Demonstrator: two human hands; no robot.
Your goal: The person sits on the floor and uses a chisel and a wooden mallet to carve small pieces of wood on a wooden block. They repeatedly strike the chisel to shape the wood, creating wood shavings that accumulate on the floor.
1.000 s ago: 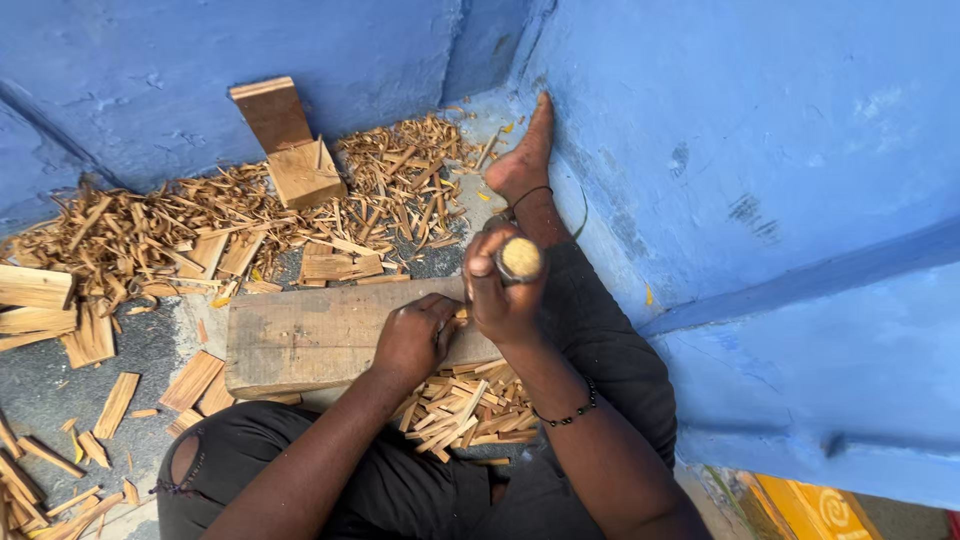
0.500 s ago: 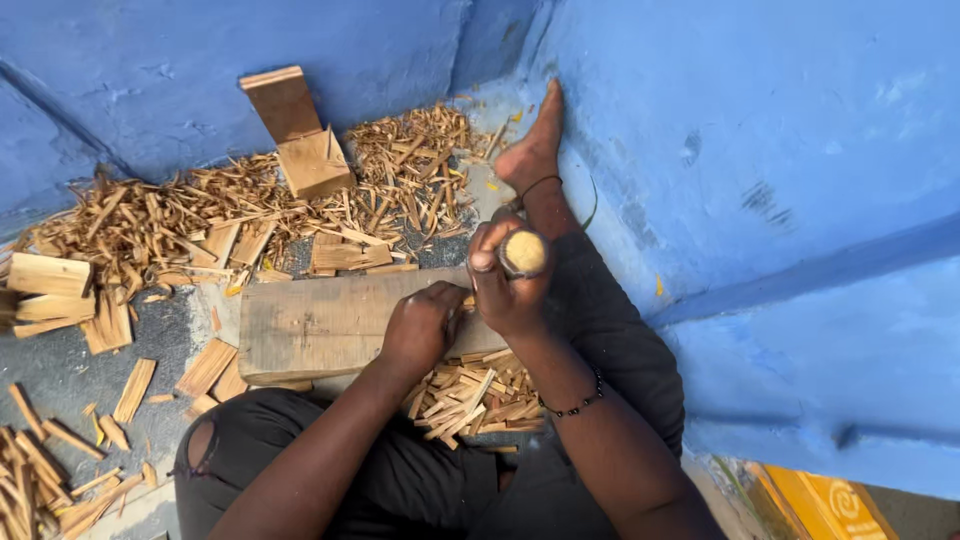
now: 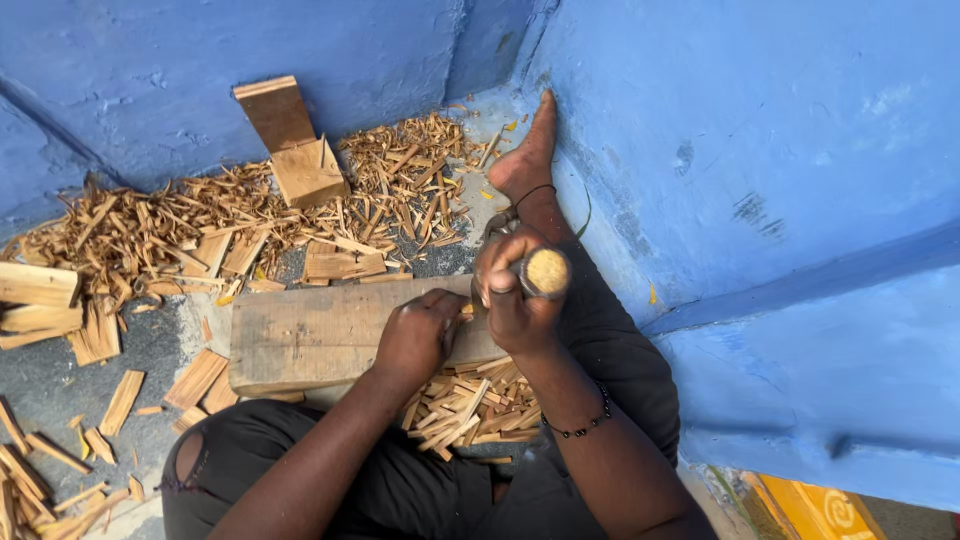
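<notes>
nearest the camera, a pile of short split sticks (image 3: 468, 405) is lying on the dark trousers, just under the near edge of the wooden block (image 3: 320, 335). the left hand (image 3: 418, 335) is pressing down on the block's right end, its grip curled shut around something small that is hidden under the fingers; what it is cannot be told. just beside it, the right hand (image 3: 515, 290) is wrapping tightly around a round wooden handle (image 3: 547, 271), whose pale end is facing up; the tool's working end is hidden behind the hands. the block is lying flat on the floor (image 3: 60, 375), its long edges running left to right, its left half bare. beyond its far edge, a broad drift of wood shavings (image 3: 200, 225) is spreading to the wall, with two small boards (image 3: 295, 140) leaning in it. the bare foot (image 3: 527, 160) is stretching into the corner, touching the blue wall (image 3: 760, 130), which is closing off the right side tightly; open floor is showing only at the left.
</notes>
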